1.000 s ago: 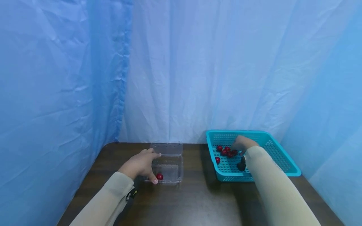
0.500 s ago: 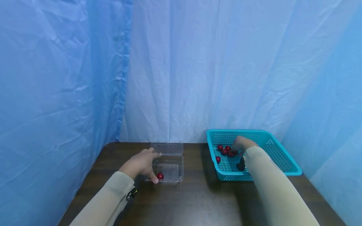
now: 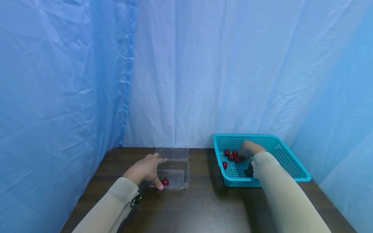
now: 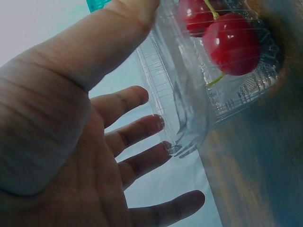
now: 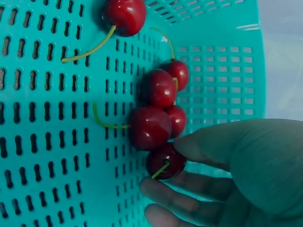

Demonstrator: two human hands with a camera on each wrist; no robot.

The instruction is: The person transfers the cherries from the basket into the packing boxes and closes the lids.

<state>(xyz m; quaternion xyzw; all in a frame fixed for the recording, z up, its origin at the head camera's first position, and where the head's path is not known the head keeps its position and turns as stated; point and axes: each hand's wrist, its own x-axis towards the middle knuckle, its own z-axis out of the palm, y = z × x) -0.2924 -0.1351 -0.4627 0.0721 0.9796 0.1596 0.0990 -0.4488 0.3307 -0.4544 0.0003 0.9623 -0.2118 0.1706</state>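
My left hand [image 3: 147, 170] holds the left side of a clear plastic clamshell box [image 3: 177, 186], its thumb at the front edge and its fingers spread toward the back. In the left wrist view, two cherries show through the plastic wall, the nearer cherry [image 4: 232, 45] with a green stem. Inside a turquoise basket [image 3: 294, 161], my right hand [image 3: 250, 149] pinches a dark red cherry [image 5: 161, 165] between thumb and fingers. Several more cherries lie close by, including a large cherry [image 5: 149, 128] right beside the pinched one. A single cherry [image 5: 125, 15] lies apart from that cluster.
The box's lid [image 3: 172, 153] is folded back behind it. Box and basket stand apart on a dark wooden table [image 3: 198, 207]. Blue-white curtains [image 3: 186, 81] hang behind the table and at both sides. A dark band [image 3: 249, 170] sits on the right wrist.
Both hands stay almost where they were, the left at the box and the right among the cherries. The whole head view shifts very slightly.
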